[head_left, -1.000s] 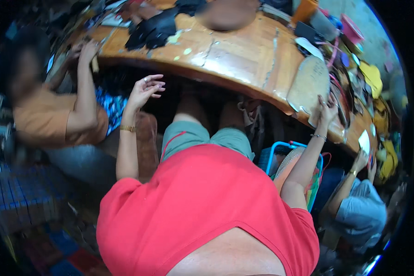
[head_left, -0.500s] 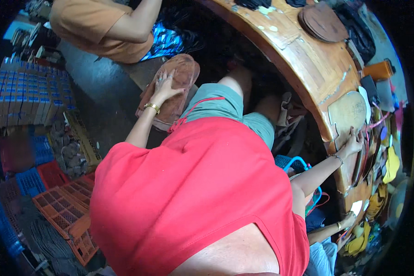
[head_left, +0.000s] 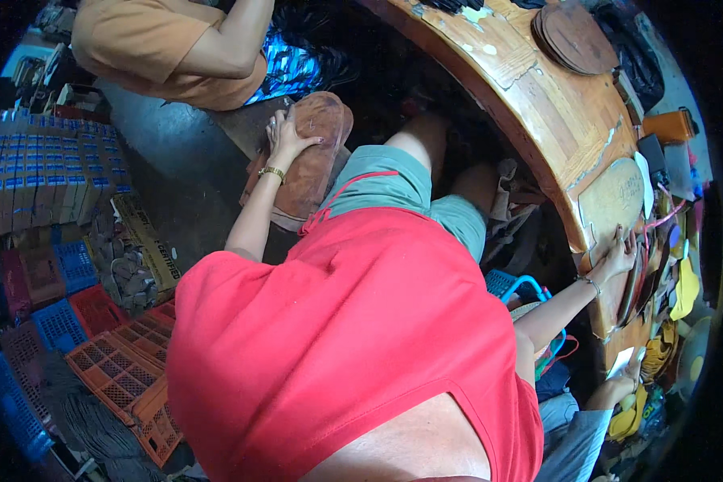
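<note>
On a bench at my left thigh lies a stack of brown, sole-shaped leather pieces (head_left: 317, 165). My left hand (head_left: 285, 143) closes on the upper piece, with the thumb across its top and the fingers curled at its left edge. To the right, a tan sole-shaped piece (head_left: 614, 197) with handwriting on it lies flat on the wooden table. At its lower end rests my right hand (head_left: 617, 255), open, with fingers stretched forward. Beside that hand, long brown pieces (head_left: 631, 289) stand close along the table.
Rounded brown pieces (head_left: 574, 36) are stacked on the table's far part. A person in an orange shirt (head_left: 149, 48) sits ahead on the left. Another person's hand (head_left: 614, 391) holds something white at lower right. Stacked boxes (head_left: 48, 177) and plastic crates (head_left: 108, 369) stand at left.
My left hand has shifted to the left edge of the brown stack, its spread fingers now curled. My right hand has barely moved. The other person's arm at lower right has shifted.
</note>
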A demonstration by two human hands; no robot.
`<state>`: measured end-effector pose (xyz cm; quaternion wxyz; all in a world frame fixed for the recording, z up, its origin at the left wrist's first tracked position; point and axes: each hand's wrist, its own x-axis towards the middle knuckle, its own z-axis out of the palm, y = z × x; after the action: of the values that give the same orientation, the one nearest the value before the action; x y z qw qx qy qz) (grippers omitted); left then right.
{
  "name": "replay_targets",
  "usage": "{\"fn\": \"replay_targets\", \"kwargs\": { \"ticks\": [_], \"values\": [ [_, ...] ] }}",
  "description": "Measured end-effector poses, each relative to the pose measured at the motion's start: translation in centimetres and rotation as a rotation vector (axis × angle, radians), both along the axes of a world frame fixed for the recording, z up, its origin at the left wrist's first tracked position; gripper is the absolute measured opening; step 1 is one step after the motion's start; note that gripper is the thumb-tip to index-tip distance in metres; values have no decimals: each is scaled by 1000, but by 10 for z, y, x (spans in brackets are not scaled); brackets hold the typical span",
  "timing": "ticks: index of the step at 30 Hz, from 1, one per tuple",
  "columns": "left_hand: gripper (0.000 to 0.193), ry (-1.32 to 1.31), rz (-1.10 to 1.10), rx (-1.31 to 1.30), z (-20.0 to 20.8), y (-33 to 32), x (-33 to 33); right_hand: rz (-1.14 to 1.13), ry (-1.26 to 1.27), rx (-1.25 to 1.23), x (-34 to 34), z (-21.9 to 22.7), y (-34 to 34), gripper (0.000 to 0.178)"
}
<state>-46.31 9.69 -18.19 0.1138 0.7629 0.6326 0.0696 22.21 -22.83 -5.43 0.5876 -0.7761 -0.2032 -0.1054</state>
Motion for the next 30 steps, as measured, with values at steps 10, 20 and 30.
{"fn": "replay_targets", "kwargs": {
  "ticks": [10, 20, 30],
  "values": [
    [98, 22, -122, -27, 2, 31, 11, 12, 31, 52, -13, 6, 4, 38],
    [80, 207, -169, 25, 22, 53, 26, 123, 2, 183, -3, -3, -1, 43],
    [20, -815, -800, -582, 213, 29, 127, 47, -11, 397, -20, 7, 1, 43]
  ]
}}
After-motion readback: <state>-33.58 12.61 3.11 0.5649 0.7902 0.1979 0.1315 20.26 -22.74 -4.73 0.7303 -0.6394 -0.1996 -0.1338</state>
